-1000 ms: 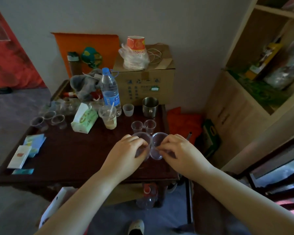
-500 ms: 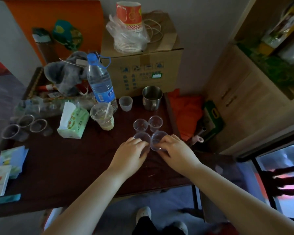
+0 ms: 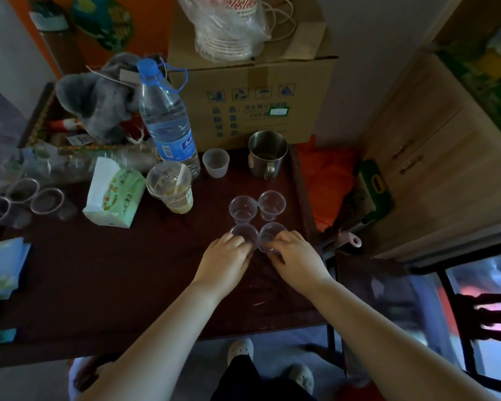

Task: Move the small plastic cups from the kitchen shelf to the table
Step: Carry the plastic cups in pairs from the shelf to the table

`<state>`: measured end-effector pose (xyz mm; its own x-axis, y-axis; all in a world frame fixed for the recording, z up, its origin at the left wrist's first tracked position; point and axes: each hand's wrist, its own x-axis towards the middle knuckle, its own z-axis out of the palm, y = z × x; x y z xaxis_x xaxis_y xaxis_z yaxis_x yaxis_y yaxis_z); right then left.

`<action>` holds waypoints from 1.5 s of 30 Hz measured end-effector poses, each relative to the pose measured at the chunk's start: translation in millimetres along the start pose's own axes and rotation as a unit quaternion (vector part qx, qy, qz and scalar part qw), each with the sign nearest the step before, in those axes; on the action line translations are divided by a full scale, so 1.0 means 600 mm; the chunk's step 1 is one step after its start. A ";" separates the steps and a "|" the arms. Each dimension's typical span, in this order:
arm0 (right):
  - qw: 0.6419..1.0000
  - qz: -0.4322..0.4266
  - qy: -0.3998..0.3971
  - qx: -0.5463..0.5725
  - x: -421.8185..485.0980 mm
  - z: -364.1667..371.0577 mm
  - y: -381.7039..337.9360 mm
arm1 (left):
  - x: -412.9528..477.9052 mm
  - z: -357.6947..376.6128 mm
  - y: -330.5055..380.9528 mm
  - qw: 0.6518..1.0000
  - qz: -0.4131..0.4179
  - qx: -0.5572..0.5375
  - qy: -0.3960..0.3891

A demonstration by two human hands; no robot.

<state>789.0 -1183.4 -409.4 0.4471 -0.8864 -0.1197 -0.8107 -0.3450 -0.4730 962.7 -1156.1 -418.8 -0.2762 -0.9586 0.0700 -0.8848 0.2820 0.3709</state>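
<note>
Right now both hands are setting clear cups down on the dark surface [image 3: 104, 285], near its right edge. L hand [image 3: 223, 260] is pinching the near-left cup [image 3: 243, 231]; R hand [image 3: 294, 257] is pinching the near-right cup [image 3: 268, 231] w/ fingers curled round its rim. Two more cups [image 3: 256, 208] are standing just behind, touching or nearly so. Risk, imo: these are light & tippy, so letting go unevenly or brushing the back pair while pulling away is likely knocking one over, maybe off the edge.
</note>
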 end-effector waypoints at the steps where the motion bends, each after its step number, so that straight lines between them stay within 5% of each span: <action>1: 1.000 0.002 -0.001 0.000 0.004 0.001 0.004 | 0.003 0.004 -0.003 1.000 -0.005 -0.001 0.000; 45: 1.000 0.006 -0.011 -0.026 0.045 0.027 0.043 | 0.022 0.042 -0.018 0.997 -0.058 -0.024 -0.034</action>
<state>786.1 -1211.4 -438.9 0.4445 -0.8840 -0.1445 -0.8348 -0.3503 -0.4248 959.3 -1170.5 -445.4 -0.2004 -0.9790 -0.0385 -0.8936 0.1665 0.4168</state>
